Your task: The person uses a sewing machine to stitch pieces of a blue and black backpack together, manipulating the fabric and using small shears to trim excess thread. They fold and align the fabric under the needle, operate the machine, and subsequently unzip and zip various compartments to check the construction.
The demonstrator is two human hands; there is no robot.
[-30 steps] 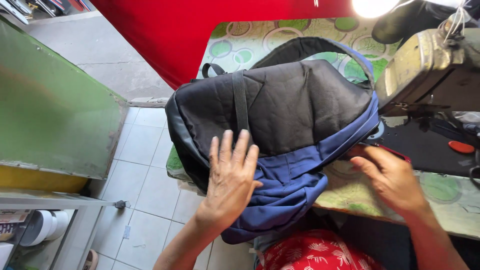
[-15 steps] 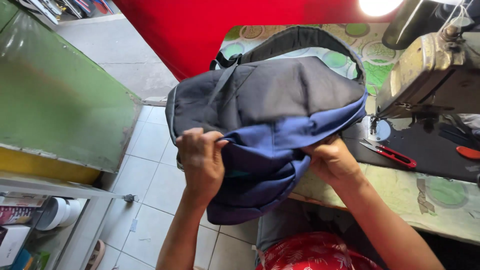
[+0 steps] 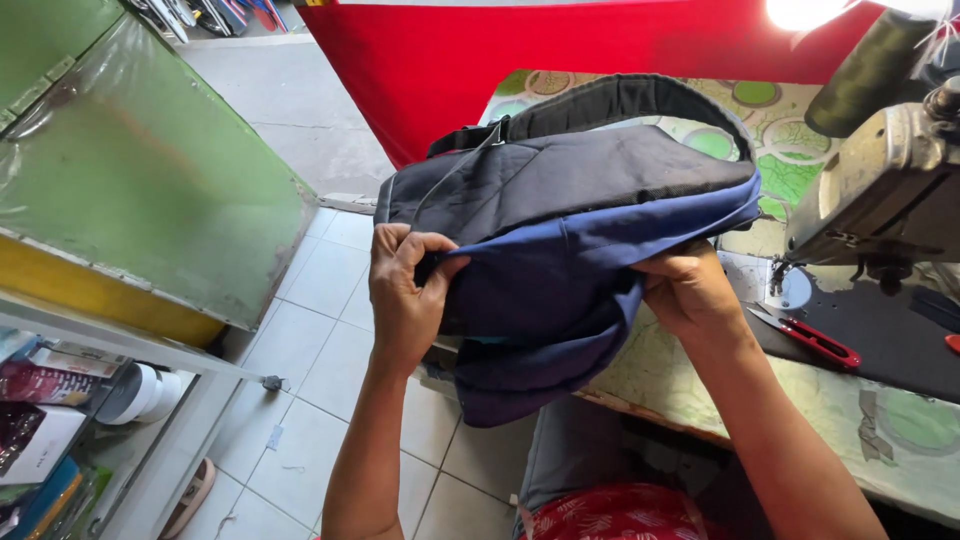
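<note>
The backpack (image 3: pixel 570 220) is now lifted higher above the surface (image 3: pixel 800 400), its blue part hanging down. Both hands have kept their grip: the left hand (image 3: pixel 405 290) and right hand (image 3: pixel 690 290) are closed on its blue fabric.

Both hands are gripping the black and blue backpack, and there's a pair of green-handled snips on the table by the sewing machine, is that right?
Not quite: the snips have red handles, not green. The head view shows them lying on the table by the sewing machine, while the left hand and right hand both grip the black and blue backpack.
</note>
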